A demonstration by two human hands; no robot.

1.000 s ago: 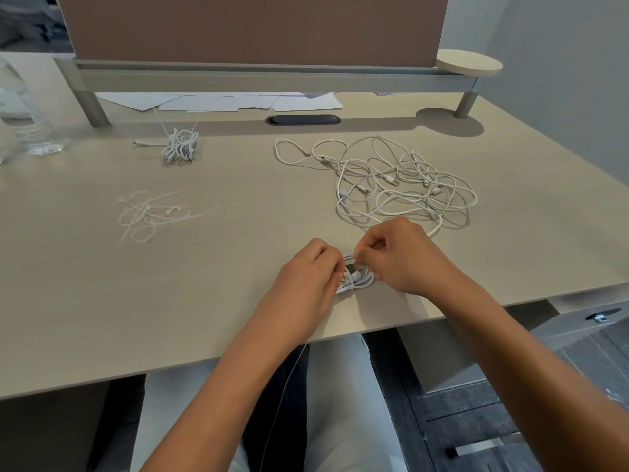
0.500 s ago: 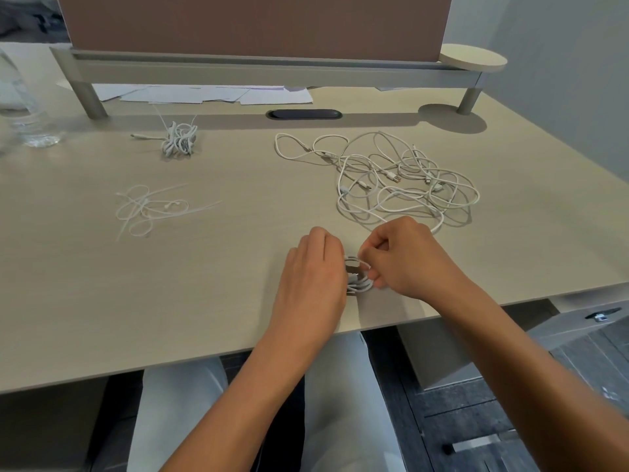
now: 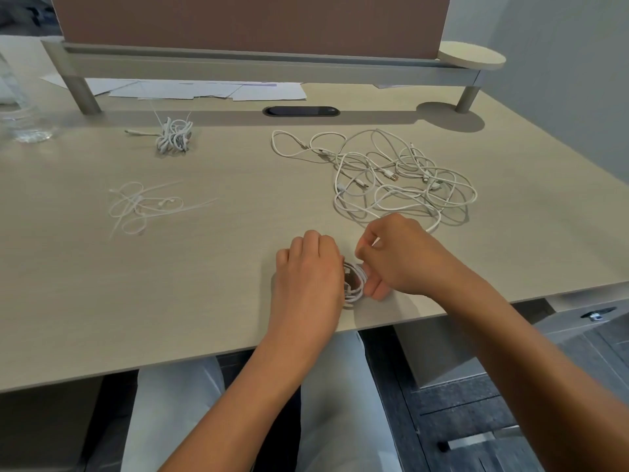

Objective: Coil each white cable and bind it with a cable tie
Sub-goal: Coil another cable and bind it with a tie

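a: where's the cable being worked on?

b: it's the small white coil [image 3: 354,282] near the front edge of the worktop [image 3: 204,284], squeezed between both hands. the left hand [image 3: 308,277] lies over its left side with fingers curled down onto it — most of that side is hidden. the right hand [image 3: 394,258] has its thumb against the coil's right edge, and its fingertips pinch something thin just above; i'd guess a cable tie, but it's too small to be sure.

a: so how far along?

b: early, i'd say. one bound bundle [image 3: 174,135] sits far back on the left, tie tails sticking up — that one looks done. the coil in hand seems wound but i can't tell if it's cinched yet.

a: and what's left?

b: the loose tangle of white cables [image 3: 391,175] just behind the right hand, several connectors showing, so a few cables to go. spare cable ties [image 3: 143,206] lie in a heap well apart on the left.
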